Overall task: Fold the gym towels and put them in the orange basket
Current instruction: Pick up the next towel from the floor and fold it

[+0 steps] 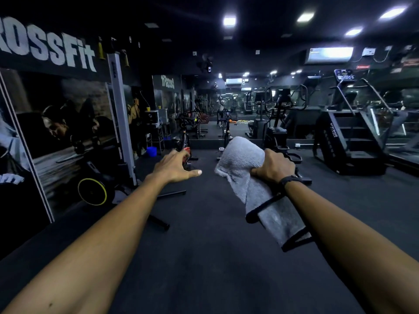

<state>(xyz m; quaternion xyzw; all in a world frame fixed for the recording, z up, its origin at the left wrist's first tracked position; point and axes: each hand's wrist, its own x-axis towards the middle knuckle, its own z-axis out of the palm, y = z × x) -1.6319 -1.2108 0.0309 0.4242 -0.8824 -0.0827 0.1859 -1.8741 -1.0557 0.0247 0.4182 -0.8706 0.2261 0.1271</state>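
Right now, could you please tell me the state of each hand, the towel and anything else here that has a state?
Right hand: gripping the grey towel, fingers curled round it.
Left hand: empty, fingers spread, held out forward.
Grey towel: bunched, not folded, hanging below the fist.
Ceiling lights: on.
Orange basket: not in view.

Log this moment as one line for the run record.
phase: carrying | right hand: grips grey towel | left hand: open, holds nothing | orange basket: not in view | towel: bunched, hanging
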